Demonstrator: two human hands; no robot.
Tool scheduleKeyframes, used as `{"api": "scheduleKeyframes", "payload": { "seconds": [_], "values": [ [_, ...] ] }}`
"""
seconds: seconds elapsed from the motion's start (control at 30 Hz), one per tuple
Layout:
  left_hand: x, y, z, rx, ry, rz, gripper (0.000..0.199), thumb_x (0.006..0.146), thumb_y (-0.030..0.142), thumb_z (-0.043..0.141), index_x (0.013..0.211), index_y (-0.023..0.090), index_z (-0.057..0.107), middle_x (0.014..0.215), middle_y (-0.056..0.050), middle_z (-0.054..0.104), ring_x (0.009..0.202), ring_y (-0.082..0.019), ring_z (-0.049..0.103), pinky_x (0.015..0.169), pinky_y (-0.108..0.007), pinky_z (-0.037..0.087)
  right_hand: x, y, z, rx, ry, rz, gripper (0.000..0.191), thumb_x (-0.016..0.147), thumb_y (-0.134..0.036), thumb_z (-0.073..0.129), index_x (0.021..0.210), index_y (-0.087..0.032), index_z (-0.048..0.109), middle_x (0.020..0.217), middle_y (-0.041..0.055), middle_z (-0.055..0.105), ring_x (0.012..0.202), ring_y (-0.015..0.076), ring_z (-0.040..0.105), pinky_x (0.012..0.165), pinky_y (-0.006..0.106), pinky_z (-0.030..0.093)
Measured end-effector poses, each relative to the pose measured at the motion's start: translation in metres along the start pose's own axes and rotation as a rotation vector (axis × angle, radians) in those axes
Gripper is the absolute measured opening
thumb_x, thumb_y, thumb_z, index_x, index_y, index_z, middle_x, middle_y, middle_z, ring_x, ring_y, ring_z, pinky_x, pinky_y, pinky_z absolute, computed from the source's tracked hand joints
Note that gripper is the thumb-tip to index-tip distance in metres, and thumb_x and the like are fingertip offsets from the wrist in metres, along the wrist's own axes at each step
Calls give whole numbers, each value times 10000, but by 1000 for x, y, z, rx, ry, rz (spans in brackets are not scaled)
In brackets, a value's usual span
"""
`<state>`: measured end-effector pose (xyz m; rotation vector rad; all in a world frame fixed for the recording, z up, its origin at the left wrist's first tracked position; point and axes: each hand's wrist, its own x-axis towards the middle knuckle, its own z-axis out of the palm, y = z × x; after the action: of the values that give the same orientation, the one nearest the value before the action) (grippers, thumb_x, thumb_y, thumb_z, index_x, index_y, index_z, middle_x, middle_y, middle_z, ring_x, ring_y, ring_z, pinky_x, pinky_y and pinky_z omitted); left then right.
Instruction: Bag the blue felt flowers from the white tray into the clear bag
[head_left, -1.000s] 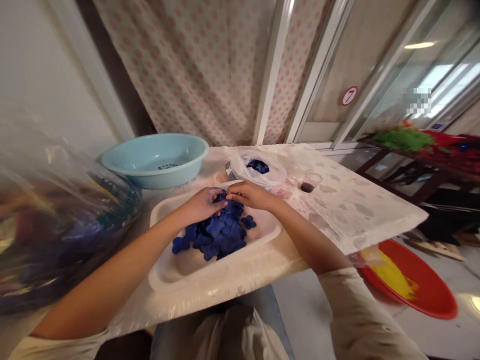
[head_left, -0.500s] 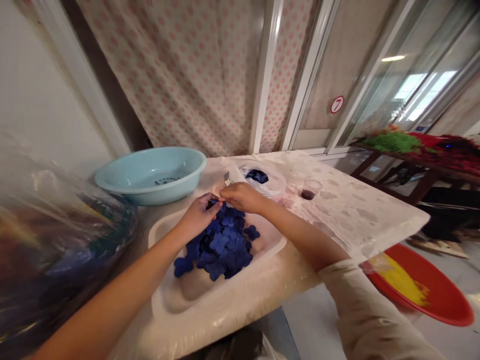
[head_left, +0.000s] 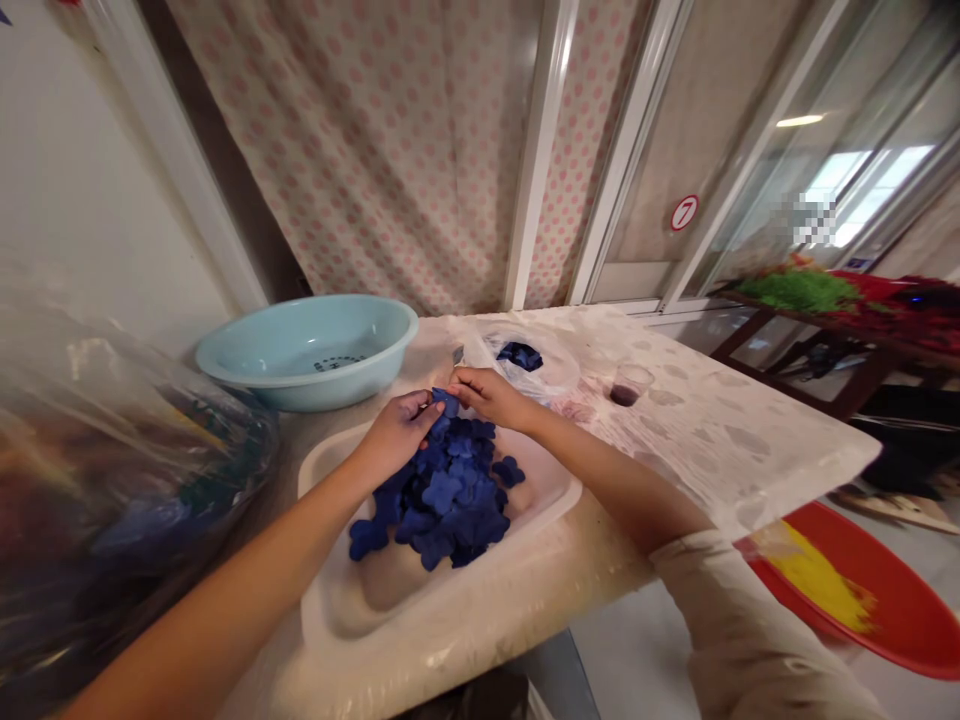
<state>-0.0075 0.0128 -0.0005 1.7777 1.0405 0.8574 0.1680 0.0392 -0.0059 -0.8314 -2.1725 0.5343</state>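
A pile of dark blue flower-shaped pieces (head_left: 457,495) lies in a white tray (head_left: 330,600) on the table. Above the tray's far side, my left hand (head_left: 397,430) pinches a blue flower piece (head_left: 445,402) between thumb and fingers. My right hand (head_left: 487,394) meets it from the right, its fingers closed at that piece's edge; what its fingertips hold is too small to make out. Behind my right hand, a clear plastic bag or dish (head_left: 559,370) holds more dark blue pieces (head_left: 520,356).
A light blue basin (head_left: 337,385) stands at the back left, beside a large clear plastic bag (head_left: 150,470). A small cup of dark liquid (head_left: 628,385) is right of the hands. Below the table's right edge is a red basin (head_left: 907,620) with yellow material.
The blue piece between my hands now shows more of its face, raised at the fingertips. The view has shifted slightly; both hands stay together over the tray.
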Motion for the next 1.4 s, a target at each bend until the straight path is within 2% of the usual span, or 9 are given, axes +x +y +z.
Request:
{"api": "scheduleKeyframes", "payload": {
  "seconds": [0.13, 0.3, 0.47, 0.67, 0.97, 1.07, 1.17, 1.27, 1.4],
  "values": [
    [-3, 4, -1, -11, -5, -15, 309, 727, 464, 533, 731, 155, 535, 513, 75, 300, 414, -68, 294, 367, -175, 272, -2, -1, -2, 38, -35, 10, 378, 872, -448, 387, 615, -171, 385, 577, -40, 363, 554, 81, 366, 535, 201, 309],
    [-2, 4, -4, 30, -25, 4, 324, 723, 470, 529, 660, 152, 523, 514, 65, 313, 422, -68, 304, 364, -174, 281, -2, -5, -1, 257, -138, 7, 331, 793, -488, 514, 782, -159, 477, 697, -23, 461, 630, 85, 429, 584, 201, 363],
    [-2, 3, -6, 98, -28, 22, 346, 729, 478, 514, 674, 142, 576, 480, 60, 342, 403, -80, 345, 357, -182, 291, -1, -4, 1, 402, -214, 71, 337, 762, -466, 569, 687, -143, 512, 610, -32, 494, 568, 76, 451, 553, 197, 378],
    [-3, 1, -4, 43, -63, 55, 387, 770, 504, 464, 763, 149, 620, 603, 9, 562, 434, -87, 393, 374, -186, 321, -4, -3, -1, 357, -249, 123, 404, 802, -499, 498, 757, -115, 614, 609, 16, 614, 517, 81, 496, 509, 190, 384],
    [1, -3, -3, 105, -13, 63, 328, 756, 453, 487, 704, 149, 600, 507, 31, 453, 442, -112, 393, 425, -226, 377, -1, 13, 1, -26, -25, 205, 386, 863, -389, 424, 624, -125, 574, 555, 21, 575, 521, 106, 528, 538, 215, 402],
    [1, -5, -4, 111, -15, 57, 298, 747, 429, 493, 693, 154, 593, 503, 35, 449, 432, -110, 395, 419, -224, 371, -1, 17, 0, -66, -4, 113, 190, 809, -308, 513, 818, -136, 594, 810, 56, 608, 714, 133, 551, 656, 243, 420],
    [0, -4, -5, 137, -20, 12, 292, 750, 418, 485, 680, 147, 570, 488, 48, 412, 400, -97, 380, 393, -210, 341, -3, 11, -1, 92, -27, 40, 199, 836, -306, 463, 940, -153, 536, 949, 61, 547, 854, 141, 510, 738, 257, 404],
    [0, -3, -7, 189, -35, 27, 307, 757, 410, 481, 602, 148, 524, 446, 58, 384, 372, -84, 371, 384, -198, 305, -4, 4, -2, 269, -170, 45, 269, 891, -367, 351, 859, -153, 511, 812, 18, 497, 716, 108, 466, 651, 235, 385],
    [1, -4, -8, 216, -59, 66, 313, 774, 390, 456, 598, 144, 537, 435, 59, 386, 358, -80, 380, 368, -189, 277, -4, 2, 1, 328, -246, 76, 283, 752, -400, 602, 715, -147, 479, 642, -44, 427, 581, 72, 405, 544, 198, 330]
  ]
}}
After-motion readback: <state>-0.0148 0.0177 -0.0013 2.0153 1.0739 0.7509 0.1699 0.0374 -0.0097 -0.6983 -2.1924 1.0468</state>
